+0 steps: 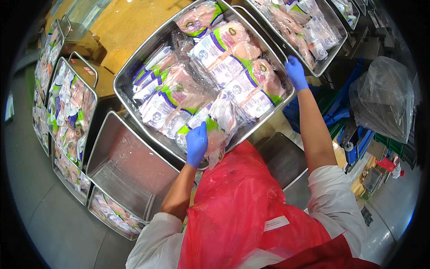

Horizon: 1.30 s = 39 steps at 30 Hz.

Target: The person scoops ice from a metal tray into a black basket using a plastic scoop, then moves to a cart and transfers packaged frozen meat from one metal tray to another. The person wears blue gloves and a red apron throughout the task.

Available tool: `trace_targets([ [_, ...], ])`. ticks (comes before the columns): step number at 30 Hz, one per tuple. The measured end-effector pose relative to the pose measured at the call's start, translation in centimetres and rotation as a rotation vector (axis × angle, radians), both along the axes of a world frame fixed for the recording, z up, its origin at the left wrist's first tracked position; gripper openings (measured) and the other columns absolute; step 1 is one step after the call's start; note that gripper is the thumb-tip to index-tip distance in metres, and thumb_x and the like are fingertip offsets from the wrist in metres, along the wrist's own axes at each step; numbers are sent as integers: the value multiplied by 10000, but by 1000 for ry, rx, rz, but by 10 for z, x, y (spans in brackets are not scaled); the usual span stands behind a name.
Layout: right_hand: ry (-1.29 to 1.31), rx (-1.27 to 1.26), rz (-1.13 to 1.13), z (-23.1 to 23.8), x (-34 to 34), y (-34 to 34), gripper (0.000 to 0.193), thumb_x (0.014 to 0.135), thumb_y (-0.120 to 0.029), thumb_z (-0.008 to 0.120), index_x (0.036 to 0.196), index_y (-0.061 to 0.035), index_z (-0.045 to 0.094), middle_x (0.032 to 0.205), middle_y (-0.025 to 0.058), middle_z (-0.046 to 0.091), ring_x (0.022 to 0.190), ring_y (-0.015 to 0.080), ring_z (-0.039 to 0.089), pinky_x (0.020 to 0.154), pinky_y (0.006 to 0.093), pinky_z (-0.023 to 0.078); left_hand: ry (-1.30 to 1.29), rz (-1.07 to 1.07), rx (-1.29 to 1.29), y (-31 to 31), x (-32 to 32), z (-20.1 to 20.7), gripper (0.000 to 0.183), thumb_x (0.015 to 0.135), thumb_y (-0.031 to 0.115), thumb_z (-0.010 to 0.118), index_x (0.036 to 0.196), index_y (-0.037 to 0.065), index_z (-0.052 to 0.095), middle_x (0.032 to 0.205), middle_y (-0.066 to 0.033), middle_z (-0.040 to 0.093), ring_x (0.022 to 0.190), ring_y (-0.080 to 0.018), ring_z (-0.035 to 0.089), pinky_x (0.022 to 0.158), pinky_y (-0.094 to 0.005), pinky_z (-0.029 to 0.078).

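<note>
A large metal tub point(145, 57) of clear bags with raw poultry point(224, 67) stands in front of me. The bags carry white, green and purple print. At the tub's near side, my left hand point(197, 143), in a blue glove, is closed on a bag of raw poultry point(217, 140). Its fingertips are partly hidden. My right hand point(296, 74), also gloved in blue, is wrapped round the metal handle point(285, 57) at the tub's right end.
A bare metal tub point(130, 154) sits at left. Filled tubs point(71, 110) are stacked beyond it, and another filled tub point(309, 31) stands at far right. A clear plastic bag point(383, 98) hangs over blue crates point(329, 105) on the right. A yellowish surface point(130, 22) lies behind.
</note>
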State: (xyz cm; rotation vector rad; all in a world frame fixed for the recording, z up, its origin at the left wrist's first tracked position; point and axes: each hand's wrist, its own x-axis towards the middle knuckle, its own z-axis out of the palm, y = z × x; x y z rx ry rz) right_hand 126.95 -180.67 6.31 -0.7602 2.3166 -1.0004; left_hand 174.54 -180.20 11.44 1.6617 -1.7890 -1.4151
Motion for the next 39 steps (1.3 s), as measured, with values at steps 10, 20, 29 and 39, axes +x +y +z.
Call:
trace_targets([
  [10, 292, 519, 191, -139, 33, 80, 565, 875, -464, 508, 941, 89, 605, 991, 354, 605, 966, 488, 590, 876, 522, 459, -212, 127, -108, 18, 56, -17, 409, 948, 217, 546, 654, -67, 548, 541, -179, 468, 471, -173, 415, 473, -405, 350],
  [20, 363, 690, -97, -131, 42, 51, 468, 923, -404, 463, 1066, 37, 530, 1082, 293, 602, 1037, 445, 579, 897, 520, 454, -175, 143, -56, -2, 17, -32, 490, 975, 250, 522, 610, -61, 415, 531, -46, 315, 563, -91, 328, 468, -381, 290],
  [29, 247, 136, -281, -137, 48, 66, 375, 889, -371, 548, 955, -3, 538, 936, 269, 624, 887, 439, 588, 804, 496, 455, -247, 6, -58, 8, 3, -43, 465, 984, 253, 449, 668, -71, 557, 561, -242, 500, 487, -196, 411, 494, -448, 344],
  [39, 152, 161, -151, 13, 178, 60, 279, 902, -400, 546, 980, -137, 496, 725, 180, 640, 680, 415, 631, 595, 541, 481, -148, -3, -176, 5, -5, -77, 509, 986, 277, 449, 680, -120, 537, 537, -216, 513, 502, -198, 370, 487, -442, 311],
])
